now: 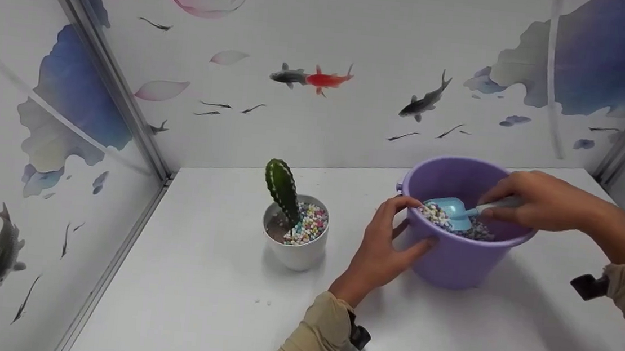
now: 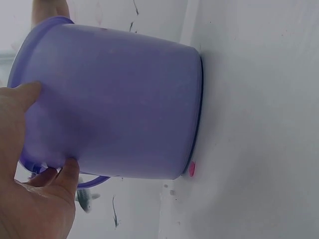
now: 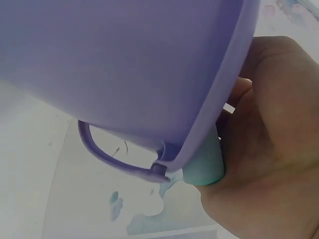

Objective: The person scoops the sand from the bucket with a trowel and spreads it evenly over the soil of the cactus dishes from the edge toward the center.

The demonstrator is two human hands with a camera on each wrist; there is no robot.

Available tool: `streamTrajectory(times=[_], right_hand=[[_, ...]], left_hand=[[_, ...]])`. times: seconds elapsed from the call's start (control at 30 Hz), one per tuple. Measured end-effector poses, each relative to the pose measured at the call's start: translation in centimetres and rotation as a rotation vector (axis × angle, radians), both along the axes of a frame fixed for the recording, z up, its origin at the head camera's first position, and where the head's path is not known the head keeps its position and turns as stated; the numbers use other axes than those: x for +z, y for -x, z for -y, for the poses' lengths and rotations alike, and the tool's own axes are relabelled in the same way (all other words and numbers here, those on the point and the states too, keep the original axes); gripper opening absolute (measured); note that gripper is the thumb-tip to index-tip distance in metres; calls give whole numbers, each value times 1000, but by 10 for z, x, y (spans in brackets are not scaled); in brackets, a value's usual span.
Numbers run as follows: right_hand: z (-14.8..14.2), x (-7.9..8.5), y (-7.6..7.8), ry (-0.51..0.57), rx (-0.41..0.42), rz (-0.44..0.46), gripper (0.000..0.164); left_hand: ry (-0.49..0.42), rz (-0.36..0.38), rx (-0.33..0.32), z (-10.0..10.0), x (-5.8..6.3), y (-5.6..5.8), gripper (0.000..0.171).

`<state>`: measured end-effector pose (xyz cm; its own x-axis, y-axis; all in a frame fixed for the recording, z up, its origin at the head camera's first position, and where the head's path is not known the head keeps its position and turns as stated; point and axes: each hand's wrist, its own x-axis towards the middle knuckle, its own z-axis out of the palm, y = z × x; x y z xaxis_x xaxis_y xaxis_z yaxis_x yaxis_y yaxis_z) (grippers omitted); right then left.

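A purple bucket (image 1: 452, 264) stands upright on the white table, with small coloured pebbles (image 1: 434, 215) and greyer ones inside. My left hand (image 1: 382, 249) holds its near left side, thumb on the outer wall and fingers at the rim. In the left wrist view the thumb and fingers press on the bucket wall (image 2: 119, 99). My right hand (image 1: 548, 202) reaches over the right rim and grips the handle of a light blue scoop (image 1: 460, 222), whose blade lies among the pebbles. The handle's end (image 3: 204, 164) shows beside the palm in the right wrist view.
Left of the bucket, a green cactus (image 1: 282, 190) leans in a white pot (image 1: 299, 258) partly topped with coloured pebbles. A pink pebble (image 2: 192, 169) lies by the bucket's base. The bucket's handle (image 3: 114, 162) hangs down. White panels with painted fish (image 1: 326, 79) stand behind and left.
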<state>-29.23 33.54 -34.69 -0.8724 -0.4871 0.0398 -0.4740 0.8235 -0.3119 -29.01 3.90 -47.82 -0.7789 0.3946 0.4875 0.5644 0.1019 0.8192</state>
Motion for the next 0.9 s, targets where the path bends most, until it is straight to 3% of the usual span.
streamTrajectory(times=[0.4,0.67,0.9], right_hand=[[-16,1,-8,59,-92,-10,18],[-16,-2,-12,76,-97,-53,17],[-12,-4,-13,90,-118,-48,17]], left_hand=[[0,24,3,0,2,-2,65],[-47,86,-27,0,7,-4,58],[-51,81,-10,2,9,-5,57]])
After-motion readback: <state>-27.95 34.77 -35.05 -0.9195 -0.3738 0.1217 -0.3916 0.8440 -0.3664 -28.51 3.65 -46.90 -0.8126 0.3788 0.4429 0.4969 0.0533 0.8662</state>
